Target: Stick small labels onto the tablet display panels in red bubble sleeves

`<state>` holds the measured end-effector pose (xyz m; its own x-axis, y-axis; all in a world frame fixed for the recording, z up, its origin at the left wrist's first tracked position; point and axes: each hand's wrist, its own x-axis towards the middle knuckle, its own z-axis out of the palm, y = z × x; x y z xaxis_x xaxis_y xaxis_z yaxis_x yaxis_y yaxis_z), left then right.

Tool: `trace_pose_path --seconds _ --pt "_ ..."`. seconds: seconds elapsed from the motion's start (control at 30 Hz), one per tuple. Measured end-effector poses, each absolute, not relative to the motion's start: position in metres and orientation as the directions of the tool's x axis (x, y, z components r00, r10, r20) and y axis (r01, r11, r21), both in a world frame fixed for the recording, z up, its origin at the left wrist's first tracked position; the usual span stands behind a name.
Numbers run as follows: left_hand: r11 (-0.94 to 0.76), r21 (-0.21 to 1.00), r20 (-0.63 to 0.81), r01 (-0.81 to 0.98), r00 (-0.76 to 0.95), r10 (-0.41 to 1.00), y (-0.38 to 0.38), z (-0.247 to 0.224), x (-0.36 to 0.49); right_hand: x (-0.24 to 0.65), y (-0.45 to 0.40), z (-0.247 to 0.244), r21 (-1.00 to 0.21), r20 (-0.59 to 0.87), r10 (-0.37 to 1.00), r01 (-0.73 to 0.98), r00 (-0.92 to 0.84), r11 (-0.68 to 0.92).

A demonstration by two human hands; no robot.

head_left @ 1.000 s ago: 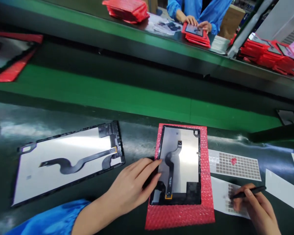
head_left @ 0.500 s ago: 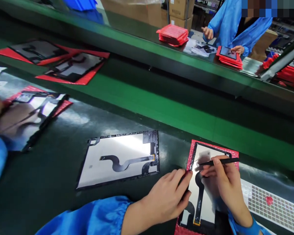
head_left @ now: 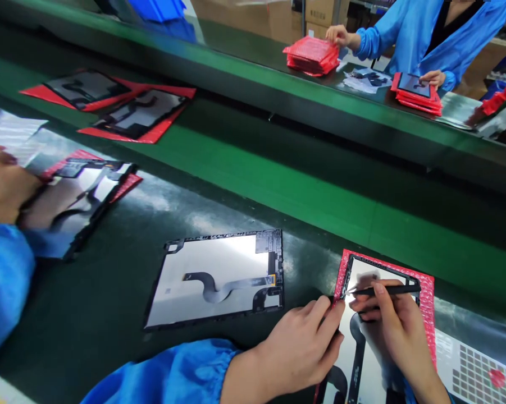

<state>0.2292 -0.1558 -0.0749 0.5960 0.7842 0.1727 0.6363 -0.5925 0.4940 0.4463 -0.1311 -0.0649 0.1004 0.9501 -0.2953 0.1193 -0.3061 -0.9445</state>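
A tablet display panel [head_left: 374,362] with a black frame and dark ribbon cable lies back side up on a red bubble-wrap sheet [head_left: 427,306]. My left hand [head_left: 295,350] grips the panel's left edge, its fingers closed there; part of the edge is hidden beneath them. In my right hand [head_left: 404,325] are black tweezers [head_left: 398,289], held in a pinch. Their tip is over the panel's upper left edge; whether it touches, I cannot tell. A second display panel [head_left: 236,261] lies left of my hands, with its curved ribbon cable uppermost.
At right lies a sheet of small square labels [head_left: 480,370] with a red spot. A co-worker's hand [head_left: 6,185] is at another panel [head_left: 84,196] on the left. Two panels on red wrap [head_left: 155,134] sit on the green belt [head_left: 320,196]. Opposite, a person handles red-wrapped stacks [head_left: 311,55].
The view has shifted, moving the bench things right and slightly down. The tweezers' tip is now nearer the panel's left edge. The person opposite has reached onto the left red stack.
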Motion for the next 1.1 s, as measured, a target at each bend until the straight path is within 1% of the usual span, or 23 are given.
trace_pose_path --seconds 0.17,0.4,0.57,0.73,1.1 --pt "-0.573 0.496 0.133 0.652 0.596 0.792 -0.156 -0.074 0.228 0.446 -0.131 -0.065 -0.934 -0.313 0.943 0.145 0.109 -0.327" --pt "-0.580 0.414 0.061 0.702 0.614 0.787 -0.152 -0.066 0.234 0.448 -0.130 -0.070 -0.938 -0.306 0.947 0.142 0.097 -0.317" --pt "-0.599 0.357 0.047 0.717 0.626 0.778 -0.150 -0.065 0.235 0.446 -0.130 -0.070 -0.944 -0.293 0.951 0.132 0.094 -0.304" --pt "-0.614 0.363 0.068 0.701 0.637 0.768 -0.151 -0.069 0.233 0.443 -0.130 -0.070 -0.958 -0.256 0.960 0.106 0.112 -0.268" --pt "-0.589 0.393 0.053 0.706 0.622 0.781 -0.152 -0.071 0.232 0.443 -0.130 -0.070 -0.945 -0.282 0.953 0.141 0.109 -0.296"
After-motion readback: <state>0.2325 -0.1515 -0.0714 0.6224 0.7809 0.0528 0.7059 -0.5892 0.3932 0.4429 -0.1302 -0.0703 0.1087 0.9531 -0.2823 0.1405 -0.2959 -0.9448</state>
